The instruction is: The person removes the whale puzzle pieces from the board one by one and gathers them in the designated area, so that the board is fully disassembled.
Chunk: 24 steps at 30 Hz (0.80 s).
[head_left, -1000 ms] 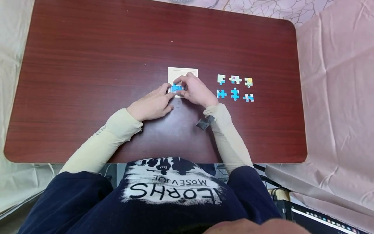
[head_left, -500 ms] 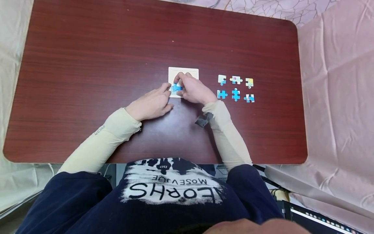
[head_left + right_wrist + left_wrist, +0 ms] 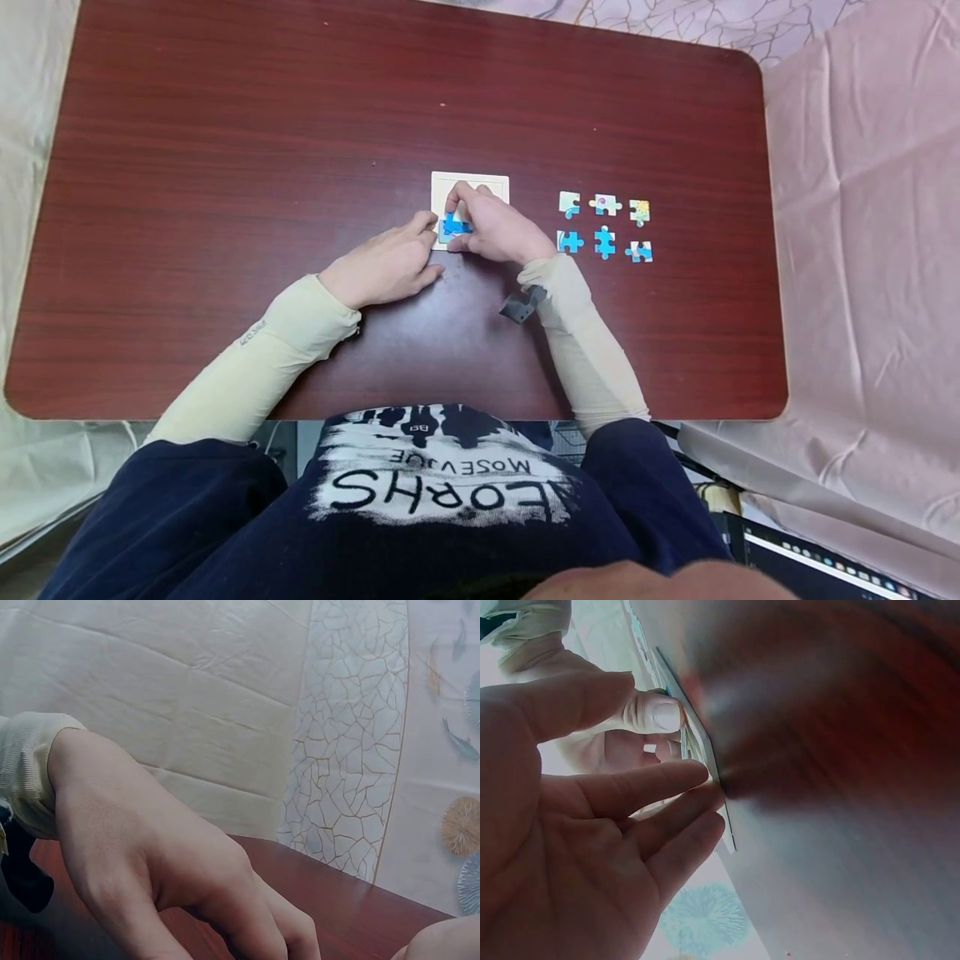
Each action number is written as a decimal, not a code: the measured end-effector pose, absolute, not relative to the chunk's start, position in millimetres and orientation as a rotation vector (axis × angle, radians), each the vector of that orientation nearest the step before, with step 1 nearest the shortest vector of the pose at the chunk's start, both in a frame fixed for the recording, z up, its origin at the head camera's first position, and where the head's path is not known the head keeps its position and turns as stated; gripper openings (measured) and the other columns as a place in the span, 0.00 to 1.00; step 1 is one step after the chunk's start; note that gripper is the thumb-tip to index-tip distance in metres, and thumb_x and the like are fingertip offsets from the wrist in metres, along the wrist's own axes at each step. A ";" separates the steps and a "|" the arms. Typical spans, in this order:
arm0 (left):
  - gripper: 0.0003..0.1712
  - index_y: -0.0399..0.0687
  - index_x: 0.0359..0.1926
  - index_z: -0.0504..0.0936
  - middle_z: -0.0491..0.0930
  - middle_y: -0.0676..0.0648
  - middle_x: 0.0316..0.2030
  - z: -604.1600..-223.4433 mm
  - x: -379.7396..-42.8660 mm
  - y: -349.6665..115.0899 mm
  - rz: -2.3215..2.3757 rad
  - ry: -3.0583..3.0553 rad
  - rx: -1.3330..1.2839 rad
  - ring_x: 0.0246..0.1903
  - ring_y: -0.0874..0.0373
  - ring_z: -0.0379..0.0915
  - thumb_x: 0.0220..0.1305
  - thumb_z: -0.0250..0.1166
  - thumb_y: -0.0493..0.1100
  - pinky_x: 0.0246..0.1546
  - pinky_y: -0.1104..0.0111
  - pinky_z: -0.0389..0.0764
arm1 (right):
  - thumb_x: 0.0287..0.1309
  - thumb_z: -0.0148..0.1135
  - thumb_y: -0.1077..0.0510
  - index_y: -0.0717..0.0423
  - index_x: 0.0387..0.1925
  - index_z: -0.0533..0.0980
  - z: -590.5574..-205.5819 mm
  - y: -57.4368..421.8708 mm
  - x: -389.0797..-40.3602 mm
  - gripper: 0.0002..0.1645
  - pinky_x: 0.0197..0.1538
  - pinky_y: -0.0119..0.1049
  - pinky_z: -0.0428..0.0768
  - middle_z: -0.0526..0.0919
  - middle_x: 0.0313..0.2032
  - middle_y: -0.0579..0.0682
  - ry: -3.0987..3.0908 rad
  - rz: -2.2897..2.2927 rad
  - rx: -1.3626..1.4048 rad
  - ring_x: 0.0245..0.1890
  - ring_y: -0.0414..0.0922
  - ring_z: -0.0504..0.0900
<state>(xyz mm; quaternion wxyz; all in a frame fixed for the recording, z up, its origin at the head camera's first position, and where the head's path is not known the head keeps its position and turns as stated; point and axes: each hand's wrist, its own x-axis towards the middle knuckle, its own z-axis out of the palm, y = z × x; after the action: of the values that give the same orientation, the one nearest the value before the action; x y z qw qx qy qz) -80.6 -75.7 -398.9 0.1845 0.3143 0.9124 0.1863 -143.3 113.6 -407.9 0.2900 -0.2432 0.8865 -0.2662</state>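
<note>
A pale puzzle tray (image 3: 442,185) lies flat near the middle of the table. Over its near left corner, my right hand (image 3: 501,229) pinches a blue puzzle piece (image 3: 454,224) between curled fingers and thumb. Lighter blue shows just below that piece; I cannot tell whether it is another piece. My left hand (image 3: 386,265) lies at the tray's left side, its fingertips touching the tray edge. In the left wrist view the fingers (image 3: 652,784) of that hand are extended against the thin tray edge (image 3: 705,746). The right wrist view hides the right fingertips and the piece.
Several loose puzzle pieces (image 3: 604,242) lie in two rows right of the tray on the dark red table (image 3: 262,150). A dark strap end (image 3: 522,305) hangs from the right wrist. Pale cloth (image 3: 862,208) borders the table on the right.
My right fingers have shifted and turned the blue piece slightly within the tray's near left corner. The left hand has stayed almost still at the tray edge. The loose pieces have not moved.
</note>
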 end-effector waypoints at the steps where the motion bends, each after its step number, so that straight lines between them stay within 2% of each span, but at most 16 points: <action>1: 0.26 0.24 0.51 0.74 0.61 0.32 0.62 -398.9 -80.6 -75.7 0.525 2.574 0.888 0.49 0.39 0.73 0.67 0.59 0.47 0.54 0.53 0.72 | 0.54 0.71 0.53 0.53 0.50 0.66 -407.7 113.2 -143.2 0.27 0.43 0.37 0.72 0.71 0.39 0.53 2.367 -0.708 -0.643 0.42 0.47 0.68; 8: 0.23 0.26 0.48 0.76 0.62 0.32 0.61 -399.5 -79.9 -76.7 0.510 2.590 0.920 0.48 0.39 0.74 0.67 0.58 0.47 0.53 0.53 0.72 | 0.50 0.74 0.47 0.53 0.49 0.65 -409.4 109.1 -141.7 0.32 0.43 0.36 0.72 0.71 0.37 0.52 2.397 -0.693 -0.622 0.41 0.46 0.69; 16: 0.20 0.27 0.43 0.77 0.64 0.32 0.59 -399.1 -79.2 -77.7 0.528 2.607 0.938 0.44 0.38 0.75 0.66 0.59 0.45 0.50 0.52 0.74 | 0.52 0.71 0.52 0.56 0.48 0.65 -412.2 112.2 -144.0 0.28 0.41 0.35 0.70 0.73 0.35 0.53 2.372 -0.778 -0.686 0.38 0.46 0.70; 20: 0.20 0.27 0.45 0.77 0.65 0.32 0.57 -399.1 -78.7 -77.1 0.539 2.621 0.952 0.43 0.39 0.75 0.66 0.59 0.45 0.49 0.52 0.74 | 0.51 0.67 0.55 0.57 0.48 0.64 -411.7 115.0 -143.9 0.27 0.39 0.34 0.69 0.73 0.33 0.53 2.343 -0.827 -0.687 0.33 0.45 0.71; 24: 0.19 0.29 0.47 0.76 0.68 0.35 0.51 -400.2 -78.9 -75.8 0.572 2.641 0.974 0.39 0.41 0.74 0.65 0.59 0.43 0.47 0.52 0.74 | 0.52 0.65 0.55 0.57 0.47 0.63 -410.6 117.7 -143.1 0.25 0.37 0.34 0.69 0.73 0.30 0.53 2.309 -0.878 -0.678 0.28 0.45 0.71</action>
<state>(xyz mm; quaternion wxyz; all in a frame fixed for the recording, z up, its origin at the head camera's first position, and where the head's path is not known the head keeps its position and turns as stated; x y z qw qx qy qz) -78.9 -75.8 -400.2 0.1343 0.3361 0.9111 0.1974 -143.1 117.7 -410.6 0.2859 -0.2538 0.8637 -0.3286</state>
